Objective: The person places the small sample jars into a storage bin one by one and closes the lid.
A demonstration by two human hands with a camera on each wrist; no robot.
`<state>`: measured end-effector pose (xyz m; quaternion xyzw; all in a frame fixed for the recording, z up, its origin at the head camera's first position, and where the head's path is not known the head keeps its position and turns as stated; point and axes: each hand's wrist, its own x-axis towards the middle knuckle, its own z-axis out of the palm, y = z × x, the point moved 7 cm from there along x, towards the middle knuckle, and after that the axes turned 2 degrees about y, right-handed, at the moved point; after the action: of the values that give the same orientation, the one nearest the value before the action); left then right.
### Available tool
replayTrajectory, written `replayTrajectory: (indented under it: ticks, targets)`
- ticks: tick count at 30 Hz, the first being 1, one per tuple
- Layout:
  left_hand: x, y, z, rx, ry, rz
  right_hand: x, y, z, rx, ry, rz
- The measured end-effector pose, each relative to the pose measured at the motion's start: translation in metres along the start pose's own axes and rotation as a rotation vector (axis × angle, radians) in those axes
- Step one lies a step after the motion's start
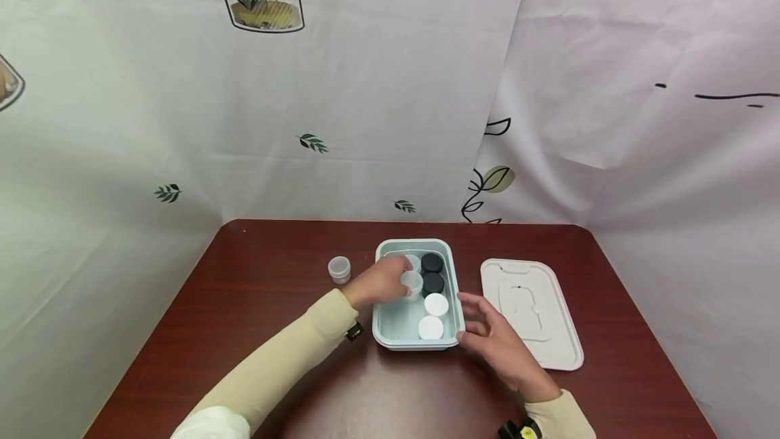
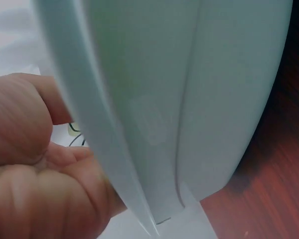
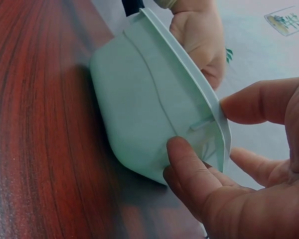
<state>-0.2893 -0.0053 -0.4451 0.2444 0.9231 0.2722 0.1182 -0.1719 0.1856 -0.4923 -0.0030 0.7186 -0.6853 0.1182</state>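
Pinching a translucent jar (image 1: 412,282) inside the pale-green tub (image 1: 396,327), the left hand (image 1: 380,281) is part-closed around it; the right hand (image 1: 498,341), half spread, grips the tub's right rim.

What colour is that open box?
The box is pale blue-green, clearest in the head view.
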Motion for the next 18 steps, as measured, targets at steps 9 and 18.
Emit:
replayTrajectory:
  ticks: [9,18]
  targets:
    - [-0.0002,0.0037,0.0069,0.125,-0.019,-0.007,-0.0007,0.0005,0.0008,-0.011,0.01,0.005]
    - [-0.0013,0.006,0.0078,0.166,-0.017,-0.038,-0.0009,0.0002,0.0012,-0.019,0.01,0.003]
